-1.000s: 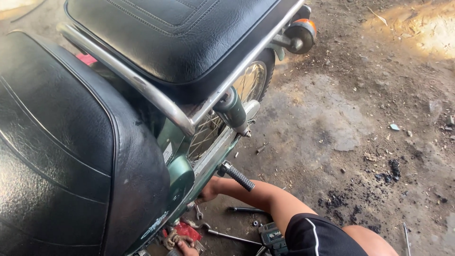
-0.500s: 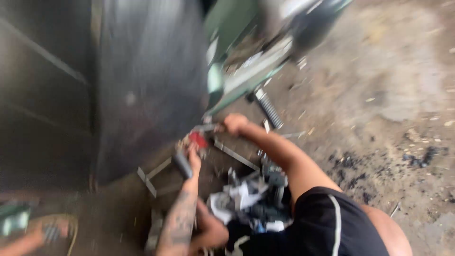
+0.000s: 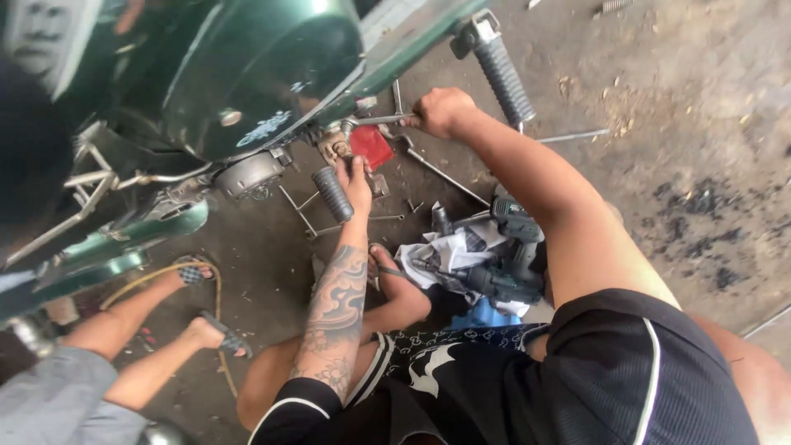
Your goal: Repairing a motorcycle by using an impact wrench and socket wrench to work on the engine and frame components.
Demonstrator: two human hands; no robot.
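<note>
I crouch under a dark green motorcycle (image 3: 247, 74). My right hand (image 3: 441, 111) is closed around the handle of a metal wrench (image 3: 383, 120), whose head meets a fitting under the frame. My left hand (image 3: 356, 180), on a tattooed forearm, reaches up to the same spot. It sits between a black rubber footpeg (image 3: 332, 194) and a red piece (image 3: 371, 147), and its fingertips touch the metal there. Whether it grips anything is hidden.
A second footpeg (image 3: 503, 70) juts out above my right arm. A dark power tool (image 3: 511, 247) lies on a crumpled cloth (image 3: 453, 251) by my knee. Metal rods (image 3: 445, 177) lie on the dirt floor. Another person's sandalled feet (image 3: 210, 330) rest at the left.
The view has swung from above the seats down under the motorcycle. My left hand has come up beside the red piece, and my right hand now holds the wrench higher.
</note>
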